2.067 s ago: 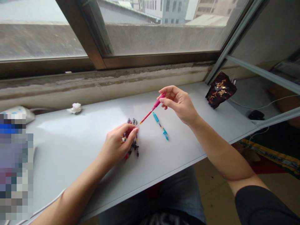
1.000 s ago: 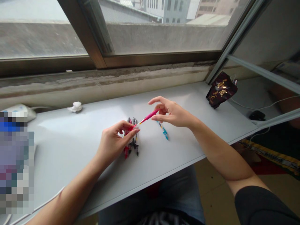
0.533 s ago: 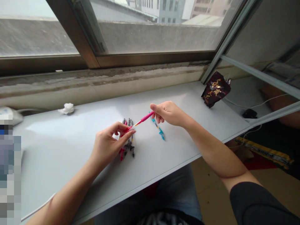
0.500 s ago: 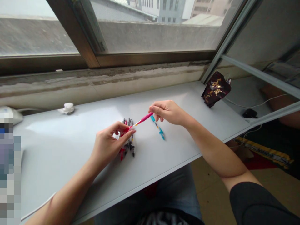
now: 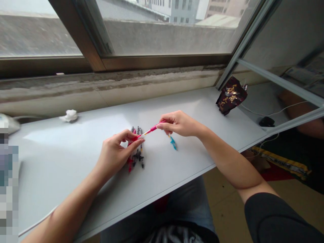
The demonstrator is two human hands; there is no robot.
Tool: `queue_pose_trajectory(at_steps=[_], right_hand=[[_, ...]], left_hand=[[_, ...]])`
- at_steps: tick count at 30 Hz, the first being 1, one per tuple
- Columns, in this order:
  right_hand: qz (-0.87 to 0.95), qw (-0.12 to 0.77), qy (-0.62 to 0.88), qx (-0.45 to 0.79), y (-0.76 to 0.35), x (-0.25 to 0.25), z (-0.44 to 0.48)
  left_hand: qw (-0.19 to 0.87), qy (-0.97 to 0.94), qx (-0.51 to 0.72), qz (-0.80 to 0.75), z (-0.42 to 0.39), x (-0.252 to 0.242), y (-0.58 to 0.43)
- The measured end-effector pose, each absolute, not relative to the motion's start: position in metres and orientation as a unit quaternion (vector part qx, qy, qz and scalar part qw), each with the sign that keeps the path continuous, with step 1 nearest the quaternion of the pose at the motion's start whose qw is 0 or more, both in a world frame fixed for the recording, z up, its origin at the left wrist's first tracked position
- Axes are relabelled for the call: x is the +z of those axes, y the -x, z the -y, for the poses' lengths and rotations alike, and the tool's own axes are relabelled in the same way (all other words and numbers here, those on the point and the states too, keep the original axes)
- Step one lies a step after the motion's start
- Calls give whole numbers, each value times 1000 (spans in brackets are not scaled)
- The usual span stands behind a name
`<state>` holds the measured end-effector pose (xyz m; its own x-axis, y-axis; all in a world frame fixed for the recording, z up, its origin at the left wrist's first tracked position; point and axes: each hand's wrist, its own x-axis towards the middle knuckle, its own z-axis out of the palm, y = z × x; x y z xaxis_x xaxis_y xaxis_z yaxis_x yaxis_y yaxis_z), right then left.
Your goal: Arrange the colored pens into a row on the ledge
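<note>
Gripping the pink pen (image 5: 150,129) at both ends, left hand (image 5: 113,153) and right hand (image 5: 181,123) have drawn closer (frame centre); less pen shows between.

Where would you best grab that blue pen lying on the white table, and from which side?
Probably by its barrel, from above, fingers pinching across its width. The blue pen lies flat on the table, so only its long sides offer a grip. Its far end is hidden under the right hand; the near end is free.
</note>
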<state>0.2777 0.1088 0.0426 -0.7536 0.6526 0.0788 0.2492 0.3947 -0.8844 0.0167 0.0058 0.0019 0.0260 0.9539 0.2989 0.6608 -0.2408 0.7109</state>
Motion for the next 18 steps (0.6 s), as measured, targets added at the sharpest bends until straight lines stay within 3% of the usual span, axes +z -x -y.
queue_pose_trajectory(at_steps=[7,11,14,18], right_hand=[[775,186,278,536,-277,43,-110],[738,217,272,579,-275,40,-112],[695,267,289,602,-272,39,-111],[685,280,292,606,-266,37,-107]], left_hand=[[72,-739,386,-548,-1,1,-16],[2,-743,401,-536,8,4,-22],[18,-781,422,-460,17,8,-32],[86,-885,341,-306,21,10,-43]])
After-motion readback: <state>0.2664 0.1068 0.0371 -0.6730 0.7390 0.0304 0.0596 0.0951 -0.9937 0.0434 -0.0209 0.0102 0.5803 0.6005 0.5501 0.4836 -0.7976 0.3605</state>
